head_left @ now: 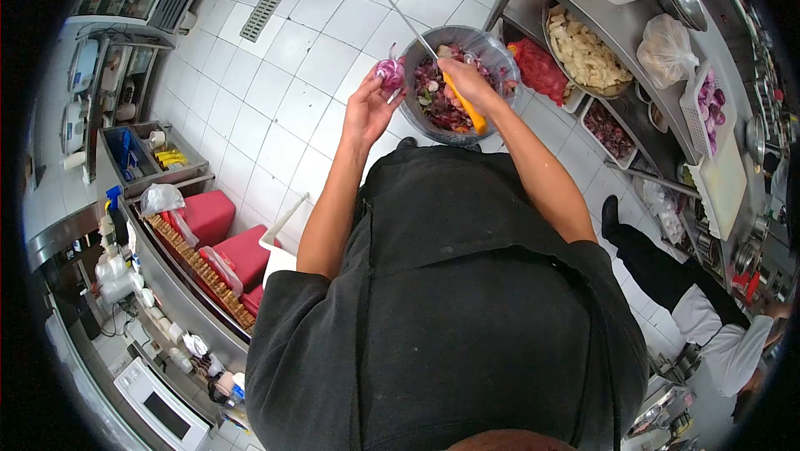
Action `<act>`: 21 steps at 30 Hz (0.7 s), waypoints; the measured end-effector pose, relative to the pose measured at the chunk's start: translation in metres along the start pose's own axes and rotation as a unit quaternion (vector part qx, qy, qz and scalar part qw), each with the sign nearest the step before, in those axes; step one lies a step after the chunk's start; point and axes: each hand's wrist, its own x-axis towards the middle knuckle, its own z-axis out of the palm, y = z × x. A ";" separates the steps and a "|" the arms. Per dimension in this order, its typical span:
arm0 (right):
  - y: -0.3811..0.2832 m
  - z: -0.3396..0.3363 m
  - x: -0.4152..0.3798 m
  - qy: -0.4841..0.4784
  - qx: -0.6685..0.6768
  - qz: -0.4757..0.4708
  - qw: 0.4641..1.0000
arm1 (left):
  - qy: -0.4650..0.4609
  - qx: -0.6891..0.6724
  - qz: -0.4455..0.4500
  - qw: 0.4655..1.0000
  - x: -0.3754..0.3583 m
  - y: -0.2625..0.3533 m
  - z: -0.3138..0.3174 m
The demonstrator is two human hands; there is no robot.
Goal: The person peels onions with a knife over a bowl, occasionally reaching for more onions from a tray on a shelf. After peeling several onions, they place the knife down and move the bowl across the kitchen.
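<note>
My left hand (371, 109) is closed on a red onion (389, 73), its purple and white surface showing above the fingers. In my right hand (467, 82) is a knife with a yellow handle (464, 104); its long blade (408, 24) points up and to the left. Below the hands stands a round grey bin (450, 136) holding dark red and purple onion peels and scraps (433, 92). The onion is held by the bin's left rim, and my right hand is over the bin.
At right, a steel shelf carries a bowl of pale cut pieces (583, 47), a red net sack (537, 72), a crate of dark red pieces (608, 128) and a white basket with purple onions (708, 113). A person (700, 301) stands lower right. Red seats (237, 255) are left.
</note>
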 end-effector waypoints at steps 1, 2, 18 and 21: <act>0.000 0.001 -0.002 -0.001 0.010 -0.008 1.000 | 0.004 0.001 0.003 1.000 0.001 -0.001 0.000; 0.000 0.002 -0.003 0.001 0.003 -0.017 1.000 | 0.008 0.002 0.005 1.000 0.002 -0.002 -0.001; -0.027 -0.004 -0.044 -0.127 0.143 0.027 0.981 | -0.064 -0.130 -0.105 0.984 0.013 -0.003 0.004; -0.031 -0.002 -0.050 -0.190 0.191 0.018 0.963 | -0.063 -0.149 -0.115 0.980 0.018 -0.008 0.000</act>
